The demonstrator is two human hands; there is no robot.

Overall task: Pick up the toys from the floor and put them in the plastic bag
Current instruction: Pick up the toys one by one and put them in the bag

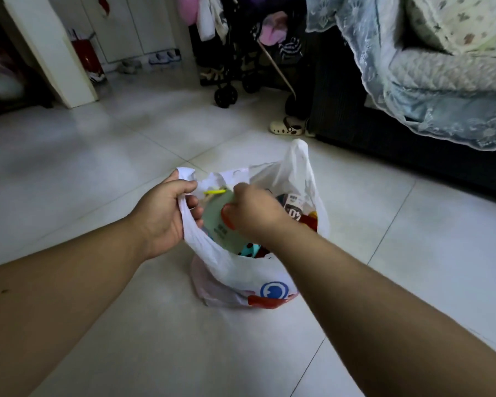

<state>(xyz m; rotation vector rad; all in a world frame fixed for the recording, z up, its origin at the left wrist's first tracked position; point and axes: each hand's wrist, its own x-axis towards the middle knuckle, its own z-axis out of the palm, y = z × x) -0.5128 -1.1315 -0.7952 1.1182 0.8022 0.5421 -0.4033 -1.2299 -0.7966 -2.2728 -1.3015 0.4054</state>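
Note:
A white plastic bag [241, 275] with a blue and red logo stands on the tiled floor in front of me. My left hand [162, 213] grips its left handle and holds the mouth apart. My right hand [254, 212] is inside the mouth, fingers closed on a pale green flat toy [216, 222] with a yellow strip [214, 192] at its top. Several colourful toys [298, 212] lie in the bag, partly hidden by my right hand and the bag's wall.
A dark sofa with a lace-edged blue cover [430, 90] runs along the right. A white clog [287, 128] lies at its near corner. A black stroller [241, 61] hung with clothes stands behind, and a white door frame [55, 53] at the left.

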